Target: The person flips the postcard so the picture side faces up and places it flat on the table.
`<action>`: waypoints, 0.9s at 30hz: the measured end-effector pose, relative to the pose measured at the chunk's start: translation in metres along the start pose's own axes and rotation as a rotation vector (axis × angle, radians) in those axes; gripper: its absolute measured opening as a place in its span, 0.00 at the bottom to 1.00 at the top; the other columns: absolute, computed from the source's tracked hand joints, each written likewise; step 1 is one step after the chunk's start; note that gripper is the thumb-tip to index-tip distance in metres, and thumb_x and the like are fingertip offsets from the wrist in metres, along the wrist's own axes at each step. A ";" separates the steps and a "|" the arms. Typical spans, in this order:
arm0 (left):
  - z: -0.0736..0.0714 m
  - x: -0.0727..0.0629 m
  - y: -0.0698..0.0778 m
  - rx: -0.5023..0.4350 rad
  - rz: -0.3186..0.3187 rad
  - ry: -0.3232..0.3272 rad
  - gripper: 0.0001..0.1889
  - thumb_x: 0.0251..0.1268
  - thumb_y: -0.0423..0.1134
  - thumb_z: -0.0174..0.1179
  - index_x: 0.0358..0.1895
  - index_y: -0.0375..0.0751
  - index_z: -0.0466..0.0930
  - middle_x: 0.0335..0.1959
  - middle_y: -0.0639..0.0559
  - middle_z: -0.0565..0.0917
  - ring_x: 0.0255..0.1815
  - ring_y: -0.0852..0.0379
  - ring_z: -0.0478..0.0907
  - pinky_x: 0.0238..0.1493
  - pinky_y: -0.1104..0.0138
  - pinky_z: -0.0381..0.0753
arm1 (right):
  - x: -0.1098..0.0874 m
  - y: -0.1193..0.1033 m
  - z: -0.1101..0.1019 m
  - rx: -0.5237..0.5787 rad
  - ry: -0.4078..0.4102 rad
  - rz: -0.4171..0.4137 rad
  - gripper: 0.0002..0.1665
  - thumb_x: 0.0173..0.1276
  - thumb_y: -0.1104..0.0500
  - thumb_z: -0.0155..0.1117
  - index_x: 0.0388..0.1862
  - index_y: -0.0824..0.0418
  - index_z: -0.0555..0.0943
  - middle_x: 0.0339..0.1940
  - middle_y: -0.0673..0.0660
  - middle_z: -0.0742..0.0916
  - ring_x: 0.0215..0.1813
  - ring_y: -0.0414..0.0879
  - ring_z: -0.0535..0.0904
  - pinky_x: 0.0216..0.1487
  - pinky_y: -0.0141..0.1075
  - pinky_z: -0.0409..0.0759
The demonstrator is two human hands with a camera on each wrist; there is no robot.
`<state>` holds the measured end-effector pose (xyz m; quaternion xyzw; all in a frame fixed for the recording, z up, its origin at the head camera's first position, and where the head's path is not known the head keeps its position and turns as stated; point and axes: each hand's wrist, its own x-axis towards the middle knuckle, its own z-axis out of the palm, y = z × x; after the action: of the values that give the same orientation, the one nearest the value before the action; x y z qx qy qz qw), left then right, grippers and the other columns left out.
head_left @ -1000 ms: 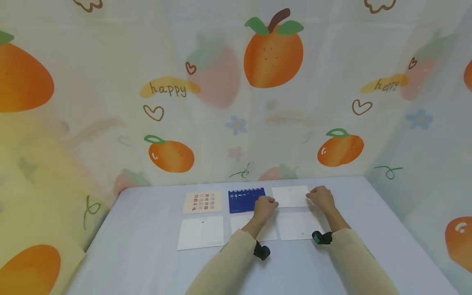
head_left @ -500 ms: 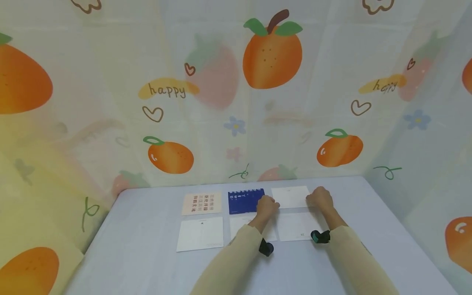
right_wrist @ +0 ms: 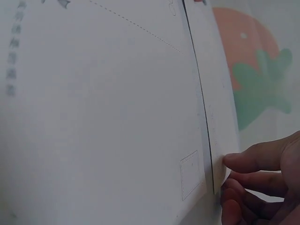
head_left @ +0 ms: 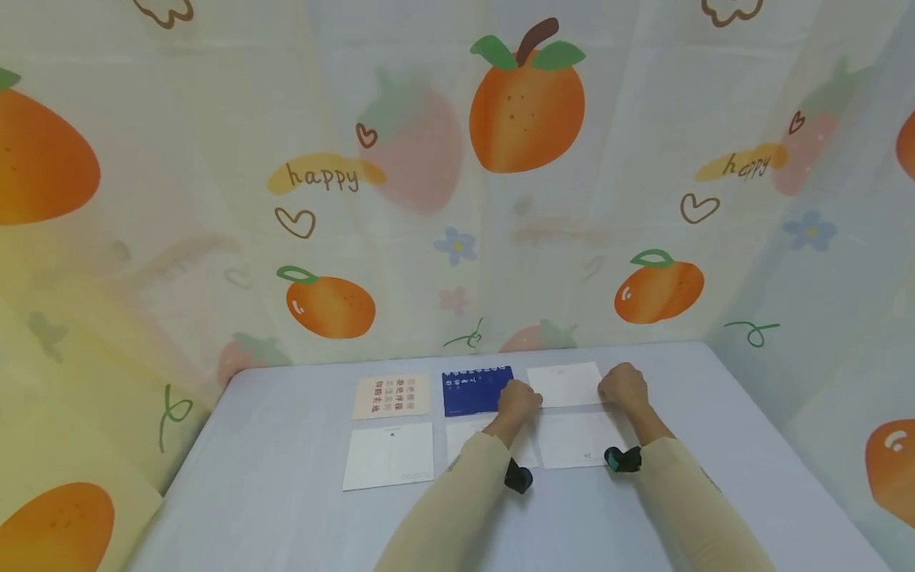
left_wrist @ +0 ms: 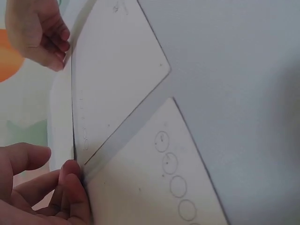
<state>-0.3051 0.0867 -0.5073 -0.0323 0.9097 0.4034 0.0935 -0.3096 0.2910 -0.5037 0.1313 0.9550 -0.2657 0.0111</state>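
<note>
1. Far white card (head_left: 567, 384): lower right of centre in my head-camera feed.
2. Right hand (head_left: 625, 386): pinching its right edge.
3. Left hand (head_left: 519, 403): fingers bent at its left corner; whether gripping, I cannot tell.

The pale counter (head_left: 250, 500) bears two rows: at the back, from the left, a lettered cream card (head_left: 391, 396), a blue card (head_left: 472, 392) and a white postcard (head_left: 566, 386); in front, three more white postcards (head_left: 389, 455), the middle one partly hidden.
</note>
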 end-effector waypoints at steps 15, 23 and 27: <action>-0.002 0.011 -0.006 -0.323 -0.157 -0.146 0.06 0.60 0.32 0.61 0.31 0.31 0.83 0.16 0.52 0.75 0.18 0.59 0.69 0.20 0.73 0.67 | -0.001 0.003 0.000 0.073 0.022 0.041 0.13 0.56 0.64 0.61 0.35 0.74 0.84 0.34 0.68 0.88 0.33 0.55 0.80 0.30 0.39 0.76; -0.004 0.011 -0.004 -0.439 -0.227 -0.167 0.07 0.61 0.32 0.60 0.36 0.29 0.83 0.18 0.51 0.76 0.19 0.59 0.70 0.22 0.73 0.69 | 0.000 0.007 -0.001 0.117 0.018 0.061 0.13 0.56 0.63 0.63 0.35 0.75 0.85 0.35 0.69 0.88 0.35 0.56 0.80 0.32 0.40 0.77; -0.006 0.009 -0.004 -0.461 -0.218 -0.162 0.07 0.61 0.32 0.60 0.35 0.29 0.84 0.17 0.52 0.75 0.18 0.60 0.69 0.20 0.74 0.67 | -0.001 0.007 -0.003 0.147 0.021 0.068 0.13 0.56 0.64 0.64 0.34 0.75 0.85 0.35 0.69 0.88 0.35 0.57 0.80 0.32 0.40 0.77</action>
<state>-0.3141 0.0794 -0.5075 -0.1180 0.7746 0.5887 0.1990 -0.3065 0.2981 -0.5049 0.1667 0.9279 -0.3334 0.0006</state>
